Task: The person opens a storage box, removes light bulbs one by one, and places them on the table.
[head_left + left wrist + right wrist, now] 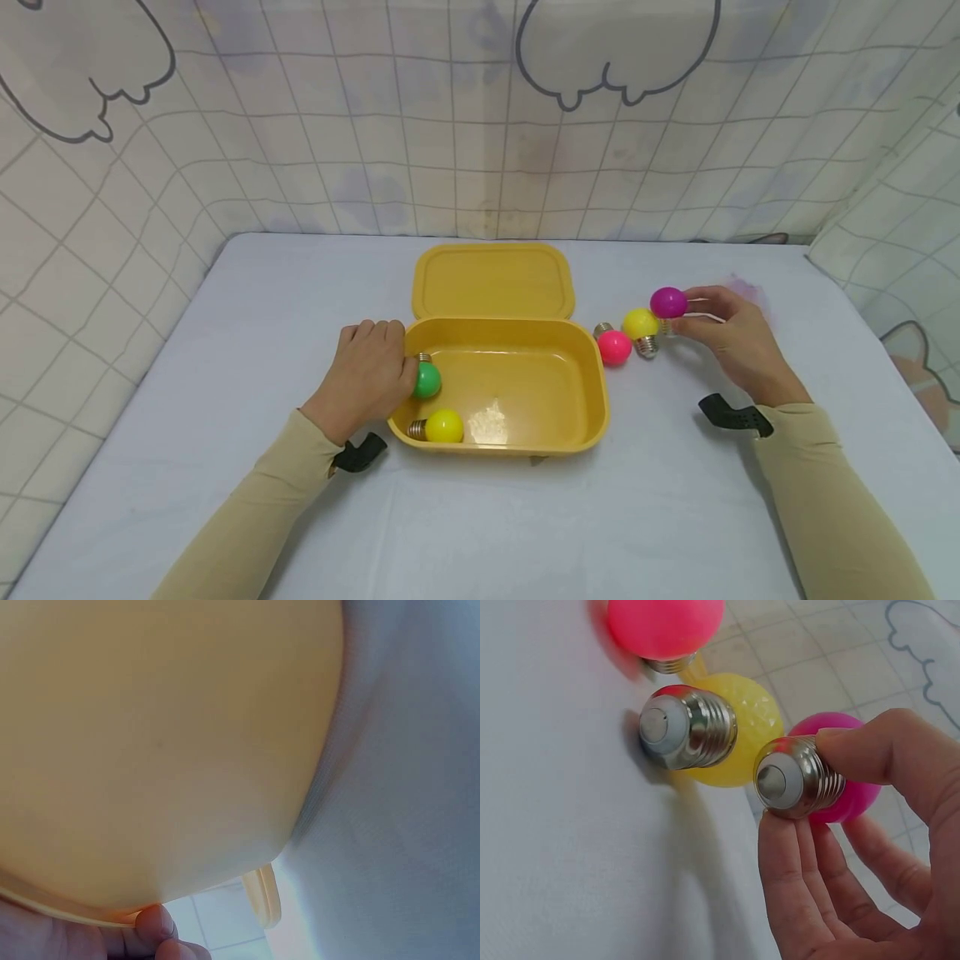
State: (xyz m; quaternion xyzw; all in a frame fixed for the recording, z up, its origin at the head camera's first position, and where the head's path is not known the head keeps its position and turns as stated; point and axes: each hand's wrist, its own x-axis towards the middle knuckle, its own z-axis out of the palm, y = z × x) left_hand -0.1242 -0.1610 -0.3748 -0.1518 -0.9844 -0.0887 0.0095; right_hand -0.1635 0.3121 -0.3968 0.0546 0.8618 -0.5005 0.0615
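Note:
My right hand [737,337] pinches a purple light bulb [668,302] by its metal screw base, as the right wrist view shows. Close by on the cloth lie a yellow bulb [742,727] and a pink bulb [615,347]. With its fingers over the left wall, my left hand [366,375] grips the rim of a yellow plastic box [517,400]. Inside the box, along its left side, are a green bulb [427,380], its base partly behind my thumb, and another yellow bulb [444,426]. In the left wrist view the box's outer wall [165,750] fills much of the frame.
A yellow lid [492,282] lies flat behind the box, against its back rim. White cloth [480,525] covers the table. Grid-patterned curtains [450,125] hang at the back and sides. Each wrist wears a black camera mount [735,415].

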